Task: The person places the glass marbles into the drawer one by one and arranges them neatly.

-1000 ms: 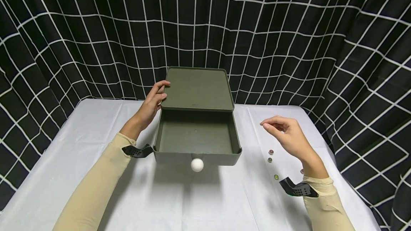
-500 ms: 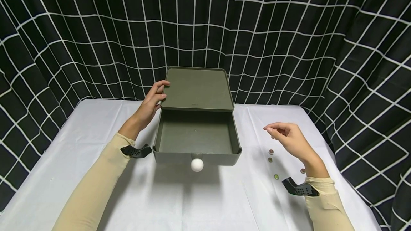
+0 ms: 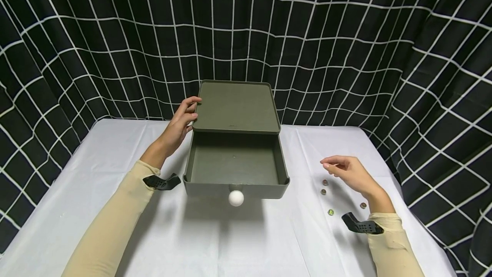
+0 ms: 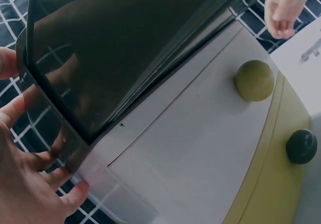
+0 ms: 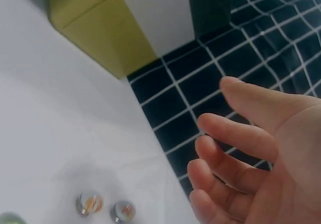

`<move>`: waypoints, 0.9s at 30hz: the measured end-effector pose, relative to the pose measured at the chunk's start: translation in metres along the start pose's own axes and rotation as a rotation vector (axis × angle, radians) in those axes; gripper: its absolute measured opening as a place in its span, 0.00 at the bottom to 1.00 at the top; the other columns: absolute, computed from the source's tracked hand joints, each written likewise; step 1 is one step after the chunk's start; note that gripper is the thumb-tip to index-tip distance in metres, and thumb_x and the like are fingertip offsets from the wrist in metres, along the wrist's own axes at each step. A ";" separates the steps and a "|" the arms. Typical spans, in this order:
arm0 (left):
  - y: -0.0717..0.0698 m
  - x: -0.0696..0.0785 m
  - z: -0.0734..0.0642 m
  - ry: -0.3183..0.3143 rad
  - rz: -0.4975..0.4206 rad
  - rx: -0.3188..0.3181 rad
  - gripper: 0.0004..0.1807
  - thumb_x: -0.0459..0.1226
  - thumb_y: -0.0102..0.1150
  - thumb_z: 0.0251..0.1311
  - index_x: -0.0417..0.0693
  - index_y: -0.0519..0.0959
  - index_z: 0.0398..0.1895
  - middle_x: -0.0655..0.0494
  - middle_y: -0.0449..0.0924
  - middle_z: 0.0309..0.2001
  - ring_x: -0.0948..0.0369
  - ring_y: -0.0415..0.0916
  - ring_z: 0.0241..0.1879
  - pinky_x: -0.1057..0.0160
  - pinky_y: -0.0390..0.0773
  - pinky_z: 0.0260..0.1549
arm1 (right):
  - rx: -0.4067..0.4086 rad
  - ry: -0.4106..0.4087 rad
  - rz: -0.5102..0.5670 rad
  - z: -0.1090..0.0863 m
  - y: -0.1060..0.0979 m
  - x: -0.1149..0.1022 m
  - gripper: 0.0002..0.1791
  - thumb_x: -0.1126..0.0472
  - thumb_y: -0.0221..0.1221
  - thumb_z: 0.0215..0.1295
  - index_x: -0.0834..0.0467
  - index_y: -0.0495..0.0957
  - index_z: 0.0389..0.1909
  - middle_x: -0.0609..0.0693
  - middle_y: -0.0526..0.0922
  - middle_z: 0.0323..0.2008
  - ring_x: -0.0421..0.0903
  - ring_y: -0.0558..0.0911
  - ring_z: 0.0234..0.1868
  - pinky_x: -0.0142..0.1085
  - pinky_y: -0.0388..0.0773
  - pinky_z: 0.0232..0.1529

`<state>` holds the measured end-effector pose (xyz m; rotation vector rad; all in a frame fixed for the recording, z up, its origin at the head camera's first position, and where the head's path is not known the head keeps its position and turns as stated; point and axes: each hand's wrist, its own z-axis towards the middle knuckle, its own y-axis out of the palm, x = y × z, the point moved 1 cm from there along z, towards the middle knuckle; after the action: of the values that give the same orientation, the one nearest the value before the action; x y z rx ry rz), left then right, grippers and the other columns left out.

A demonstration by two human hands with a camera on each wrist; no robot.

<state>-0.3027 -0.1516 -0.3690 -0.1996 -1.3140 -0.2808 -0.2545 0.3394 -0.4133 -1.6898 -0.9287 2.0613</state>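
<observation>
Now the right hand (image 3: 352,175) hovers nearer the marbles (image 3: 323,192).

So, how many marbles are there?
4 in the head view: two marbles near the right hand, a green one below them, another by the wrist. Others may be hidden.

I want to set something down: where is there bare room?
Bare cloth shows between the forearms, in front of the open drawer, and in a strip between that drawer and the right hand. The drawer's floor looks bare too. It is crowded near the right wrist, where four shiny pieces lie, and where the left hand touches the cabinet.
</observation>
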 end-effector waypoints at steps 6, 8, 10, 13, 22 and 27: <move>0.001 -0.001 0.000 -0.002 0.000 0.001 0.28 0.39 0.37 0.72 0.48 0.53 0.74 0.47 0.39 0.82 0.50 0.36 0.82 0.32 0.38 0.73 | -0.038 0.026 -0.052 -0.001 -0.001 0.018 0.19 0.61 0.59 0.71 0.69 0.79 0.56 0.49 0.87 0.46 0.32 0.80 0.35 0.30 0.73 0.37; 0.001 -0.001 0.000 -0.002 0.003 0.001 0.27 0.39 0.37 0.72 0.49 0.53 0.73 0.48 0.40 0.82 0.51 0.36 0.82 0.33 0.38 0.73 | -0.039 0.039 -0.060 -0.001 -0.003 0.023 0.19 0.61 0.60 0.71 0.69 0.80 0.56 0.55 0.87 0.47 0.33 0.79 0.34 0.30 0.73 0.35; 0.001 -0.001 0.000 0.001 0.004 0.000 0.26 0.38 0.36 0.72 0.51 0.55 0.73 0.48 0.39 0.82 0.52 0.35 0.82 0.33 0.38 0.74 | -0.048 0.055 -0.050 -0.002 -0.004 0.026 0.19 0.61 0.61 0.70 0.69 0.80 0.56 0.57 0.87 0.47 0.34 0.79 0.33 0.31 0.74 0.34; 0.000 -0.001 0.000 0.002 0.006 0.008 0.24 0.38 0.36 0.72 0.57 0.58 0.70 0.49 0.39 0.82 0.53 0.35 0.82 0.33 0.38 0.74 | -0.079 0.069 -0.017 -0.002 -0.004 0.031 0.20 0.62 0.62 0.69 0.71 0.79 0.56 0.61 0.86 0.46 0.34 0.80 0.34 0.31 0.76 0.34; 0.001 -0.003 0.000 0.005 0.006 0.016 0.26 0.38 0.35 0.70 0.51 0.56 0.71 0.48 0.40 0.82 0.52 0.35 0.82 0.33 0.39 0.74 | -0.162 0.065 -0.051 -0.002 0.001 0.042 0.19 0.65 0.63 0.67 0.72 0.79 0.54 0.65 0.86 0.44 0.31 0.81 0.37 0.28 0.77 0.39; 0.001 -0.004 0.001 0.008 0.021 0.013 0.28 0.38 0.35 0.70 0.47 0.53 0.73 0.48 0.40 0.82 0.52 0.36 0.82 0.33 0.38 0.74 | -0.178 0.067 -0.053 -0.002 0.004 0.048 0.18 0.66 0.64 0.65 0.72 0.80 0.52 0.61 0.87 0.41 0.31 0.79 0.35 0.27 0.76 0.37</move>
<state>-0.3045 -0.1498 -0.3725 -0.2013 -1.3047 -0.2550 -0.2642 0.3666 -0.4523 -1.7891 -1.1515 1.9254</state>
